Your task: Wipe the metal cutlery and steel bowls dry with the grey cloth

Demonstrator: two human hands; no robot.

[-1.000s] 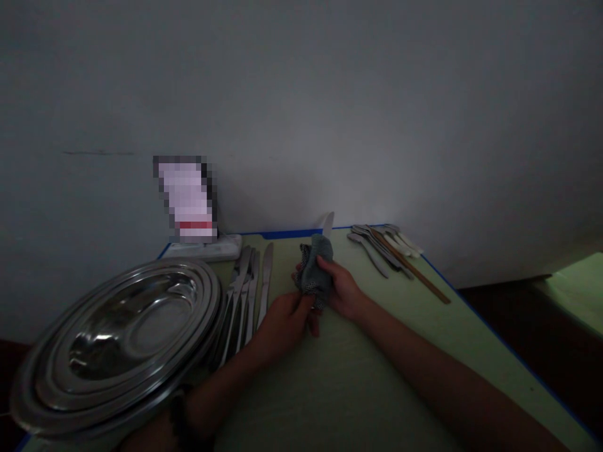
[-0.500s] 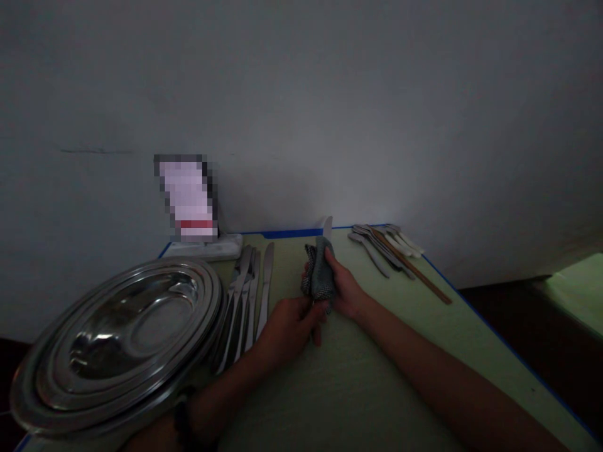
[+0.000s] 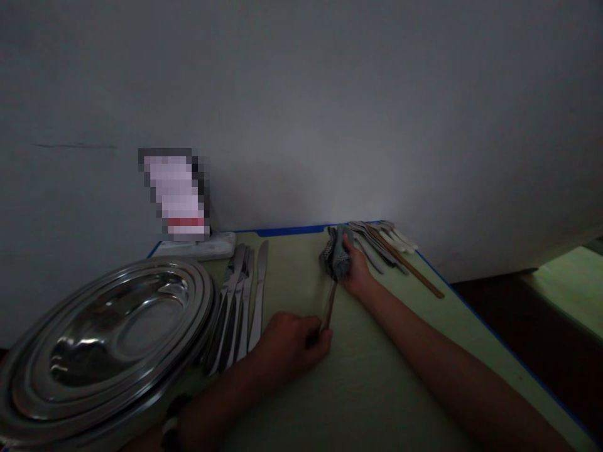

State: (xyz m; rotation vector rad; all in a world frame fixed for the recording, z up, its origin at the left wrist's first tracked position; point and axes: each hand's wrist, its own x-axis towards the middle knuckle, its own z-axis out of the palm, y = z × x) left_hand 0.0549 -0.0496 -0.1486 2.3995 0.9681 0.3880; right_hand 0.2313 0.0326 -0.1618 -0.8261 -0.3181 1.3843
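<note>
My left hand (image 3: 299,339) pinches the lower end of a table knife (image 3: 329,306) at the middle of the table. A grey checked cloth (image 3: 336,254) is bunched around the knife's upper part, hiding the blade. My right hand (image 3: 357,270) is closed on this cloth from the right side. Left of my left hand lie several table knives (image 3: 242,307) side by side, one set slightly apart. Beyond my right hand rests a group of forks and spoons (image 3: 384,251), with brown chopsticks (image 3: 417,270) along its right.
Large shiny metal plates (image 3: 117,333) are stacked at the table's left. Behind them a phone with a blurred screen (image 3: 176,194) stands on a white base (image 3: 198,246). A grey wall (image 3: 301,113) closes off the back. Blue tape (image 3: 292,231) edges the green table (image 3: 377,389).
My right hand and the cloth have moved up and away from my left hand, baring the knife's lower part. The blade tip no longer shows above the cloth. The view has shifted slightly.
</note>
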